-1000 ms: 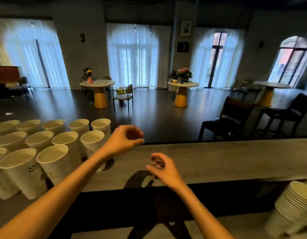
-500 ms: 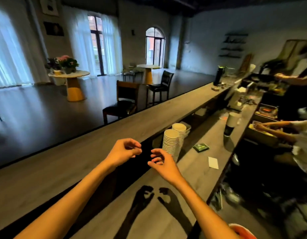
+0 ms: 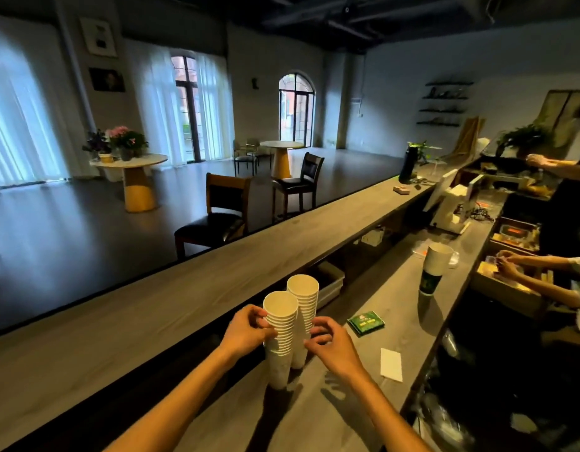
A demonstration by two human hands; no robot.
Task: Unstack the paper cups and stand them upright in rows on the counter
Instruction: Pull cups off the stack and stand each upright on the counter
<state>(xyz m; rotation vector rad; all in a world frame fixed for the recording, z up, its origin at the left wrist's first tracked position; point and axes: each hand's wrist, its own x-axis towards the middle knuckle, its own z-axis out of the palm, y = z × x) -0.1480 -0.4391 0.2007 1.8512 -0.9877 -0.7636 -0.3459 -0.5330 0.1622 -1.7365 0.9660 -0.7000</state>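
A: So, starting at nine o'clock, what is there?

B: The raised worktop (image 3: 171, 308), bare wood, running away toward two o'clock. Beyond it a chair (image 3: 217, 216) and a round table (image 3: 132, 164) with flowers.

A: And the left hand (image 3: 246, 331)?

B: At the centre, its fingers (image 3: 261, 316) curled round the near stack (image 3: 280, 337) of paper cups just under the rim, holding it.

A: Where do the cups stand?

B: On the lower worktop (image 3: 399, 308), tucked against the raised one. The near stack is upright, and the far stack (image 3: 304, 308) stands just behind it at one o'clock, touching or nearly so.

A: The right hand (image 3: 331, 347)?

B: Just right of the stacks. Its fingers (image 3: 319, 331) are bent and reach the side of the stacks, fingertips touching the cup walls. I cannot tell whether they really grip.

A: Farther right?

B: At three o'clock from the hands, a green packet (image 3: 366, 322) lies flat and a white slip (image 3: 392, 364) sits nearer the edge. A lone cup stack with a dark base (image 3: 433, 267) stands well apart at two o'clock. Other people's arms (image 3: 543, 282) work at the far right.
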